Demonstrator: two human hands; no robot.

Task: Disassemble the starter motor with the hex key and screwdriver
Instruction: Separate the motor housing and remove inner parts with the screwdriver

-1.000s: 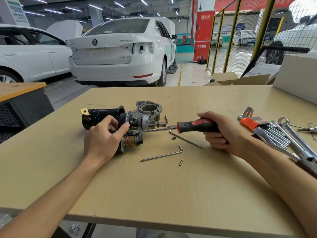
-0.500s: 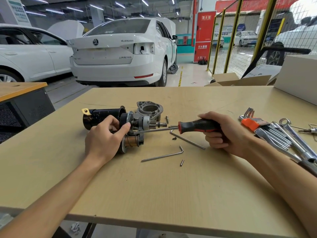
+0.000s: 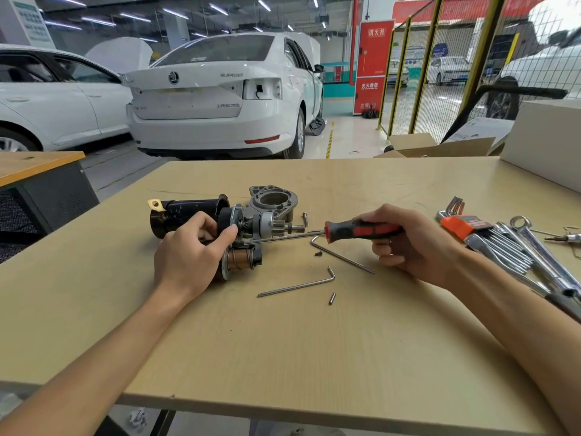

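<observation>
Now the starter motor (image 3: pixel 220 228) lies on its side on the wooden counter (image 3: pixel 283 357), a bit left of the counter's middle. Its black cylinder body points to the left, w/ a brass terminal at the far-left end, and the grey metal nose housing (image 3: pixel 273 201) sits just behind the motor. A copper-coloured coil part shows at the motor's near side.

The left hand (image 3: pixel 191 250) grasps the motor from the near side, fingers curled on the black body and thumb pressing against the round metal flange. The right hand (image 3: pixel 405 243), to the right of the motor, is clenched around the red-and-black handle of the screwdriver (image 3: pixel 361 230). The screwdriver shaft runs almost level to the left and its tip meets the motor beside the left thumb.

Two loose hex keys lie on the counter right of the motor: one hex key (image 3: pixel 341 253) just under the screwdriver handle, the other hex key (image 3: pixel 297 285) nearer to the person. A small pin (image 3: pixel 332 298) lies near the 2nd key, and a bolt (image 3: pixel 305 219) just right of the housing.

Far right of the motor are an orange hex key set (image 3: pixel 462 225) and several wrenches (image 3: pixel 534 253).
</observation>
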